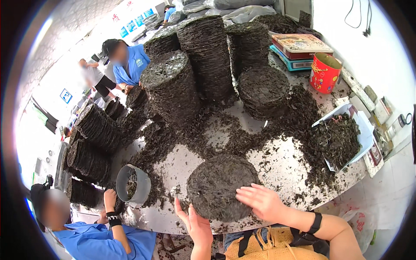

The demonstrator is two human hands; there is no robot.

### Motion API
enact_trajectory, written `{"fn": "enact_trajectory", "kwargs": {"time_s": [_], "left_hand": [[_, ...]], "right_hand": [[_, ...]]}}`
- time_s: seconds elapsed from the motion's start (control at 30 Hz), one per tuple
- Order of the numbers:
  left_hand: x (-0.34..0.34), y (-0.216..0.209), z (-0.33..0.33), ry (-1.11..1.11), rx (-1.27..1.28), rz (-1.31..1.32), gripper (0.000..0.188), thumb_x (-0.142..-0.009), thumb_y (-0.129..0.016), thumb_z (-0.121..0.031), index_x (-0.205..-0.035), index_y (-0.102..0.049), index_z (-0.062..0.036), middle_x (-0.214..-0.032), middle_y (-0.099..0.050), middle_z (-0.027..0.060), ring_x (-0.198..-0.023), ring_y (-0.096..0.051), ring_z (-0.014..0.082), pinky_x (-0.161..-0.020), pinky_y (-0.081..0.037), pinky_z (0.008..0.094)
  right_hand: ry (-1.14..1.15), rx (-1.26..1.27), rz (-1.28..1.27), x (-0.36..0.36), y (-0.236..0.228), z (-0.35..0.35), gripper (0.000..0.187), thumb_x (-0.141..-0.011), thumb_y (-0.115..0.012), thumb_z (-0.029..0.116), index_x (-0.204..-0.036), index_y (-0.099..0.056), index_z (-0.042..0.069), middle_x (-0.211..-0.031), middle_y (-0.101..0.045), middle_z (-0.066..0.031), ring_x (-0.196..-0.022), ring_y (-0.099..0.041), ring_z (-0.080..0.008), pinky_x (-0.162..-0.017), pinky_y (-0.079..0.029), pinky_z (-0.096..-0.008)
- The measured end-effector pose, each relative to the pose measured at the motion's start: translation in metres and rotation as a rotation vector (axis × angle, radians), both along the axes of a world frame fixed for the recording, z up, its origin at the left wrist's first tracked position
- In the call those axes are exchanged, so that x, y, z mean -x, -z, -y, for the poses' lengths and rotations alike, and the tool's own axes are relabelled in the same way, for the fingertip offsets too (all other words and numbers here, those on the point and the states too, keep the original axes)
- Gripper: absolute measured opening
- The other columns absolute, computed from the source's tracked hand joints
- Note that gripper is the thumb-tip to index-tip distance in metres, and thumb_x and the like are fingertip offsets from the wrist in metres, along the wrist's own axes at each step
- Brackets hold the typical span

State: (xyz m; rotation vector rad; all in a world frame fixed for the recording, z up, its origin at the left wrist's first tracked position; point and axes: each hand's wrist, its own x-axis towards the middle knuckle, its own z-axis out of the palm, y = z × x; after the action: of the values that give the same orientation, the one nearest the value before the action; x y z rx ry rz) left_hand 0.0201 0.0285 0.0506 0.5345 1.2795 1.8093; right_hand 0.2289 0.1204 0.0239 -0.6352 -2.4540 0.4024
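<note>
A round, dark cake of dried seaweed [222, 186] lies on the table right in front of me. My right hand [265, 202] rests on the cake's right side, fingers stretched out and close together, gripping nothing. At the lower left rim of the cake is my left hand [196, 224]. Its fingers are extended and apart, beside the edge; I cannot tell whether they touch it. Around the cake, dark seaweed flakes [197, 141] are scattered across the white tabletop [184, 162].
Tall stacks of seaweed cakes [203, 56] stand at the back. A grey cup [143, 190] is on the left, a white scoop-like bin [366, 125] of scraps on the right. Behind it are a red can [325, 73] and a scale [294, 64]. Two blue-shirted co-workers [104, 240] [130, 65] sit leftward.
</note>
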Motion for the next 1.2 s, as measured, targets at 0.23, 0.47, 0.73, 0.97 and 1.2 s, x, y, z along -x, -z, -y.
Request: {"fn": "enact_trajectory", "kwargs": {"time_s": [0.23,0.47,0.73,0.97,1.2], "left_hand": [[-0.023,0.005,-0.005,0.372,-0.077,0.072,0.08,-0.089,-0.058,-0.023,-0.146,-0.004,-0.0159,-0.144,-0.028,0.0208,-0.132,-0.034,0.0353,-0.107,-0.031,0.0501],[-0.052,-0.003,-0.013,0.414,0.21,0.481,0.043,-0.09,-0.054,-0.01,-0.129,-0.039,-0.0045,-0.123,-0.053,0.0147,-0.114,-0.054,0.0308,-0.093,-0.047,0.0489],[-0.064,0.015,-0.013,0.428,0.318,0.36,0.042,-0.089,-0.057,-0.004,-0.127,-0.041,-0.0054,-0.118,-0.055,0.0148,-0.111,-0.055,0.031,-0.092,-0.048,0.0503],[-0.056,-0.011,-0.021,0.925,-0.044,0.862,0.087,-0.075,-0.065,-0.018,-0.147,-0.017,-0.009,-0.145,-0.032,0.0194,-0.131,-0.037,0.0367,-0.104,-0.035,0.0513],[-0.07,-0.002,-0.045,0.744,0.409,0.546,0.055,-0.074,-0.045,-0.002,-0.129,-0.042,0.0048,-0.124,-0.054,0.0213,-0.108,-0.057,0.0346,-0.091,-0.049,0.0459]], "right_hand": [[0.295,1.227,-1.056,-0.019,-0.037,0.001,0.02,-0.094,-0.057,0.02,-0.106,-0.062,0.006,-0.09,-0.063,0.0045,-0.073,-0.051,-0.0018,-0.062,-0.04,-0.0226],[0.372,1.545,-0.934,-0.053,-0.02,0.008,0.023,-0.089,-0.065,0.024,-0.102,-0.063,0.005,-0.094,-0.064,0.002,-0.079,-0.056,-0.0067,-0.073,-0.046,-0.0246],[0.462,0.804,-0.809,-0.09,-0.026,-0.023,0.046,-0.086,-0.067,0.013,-0.126,-0.047,0.004,-0.118,-0.054,-0.0068,-0.113,-0.05,-0.0156,-0.097,-0.041,-0.0306],[0.082,1.293,-0.593,-0.111,-0.037,-0.057,0.034,-0.09,-0.061,0.014,-0.12,-0.055,0.0,-0.108,-0.064,-0.0071,-0.098,-0.06,-0.0138,-0.089,-0.046,-0.0283],[0.468,0.076,-0.106,-0.093,-0.049,-0.038,0.025,-0.084,-0.063,0.025,-0.103,-0.063,0.009,-0.09,-0.063,-0.0099,-0.088,-0.06,-0.0272,-0.081,-0.047,-0.0383]]}}
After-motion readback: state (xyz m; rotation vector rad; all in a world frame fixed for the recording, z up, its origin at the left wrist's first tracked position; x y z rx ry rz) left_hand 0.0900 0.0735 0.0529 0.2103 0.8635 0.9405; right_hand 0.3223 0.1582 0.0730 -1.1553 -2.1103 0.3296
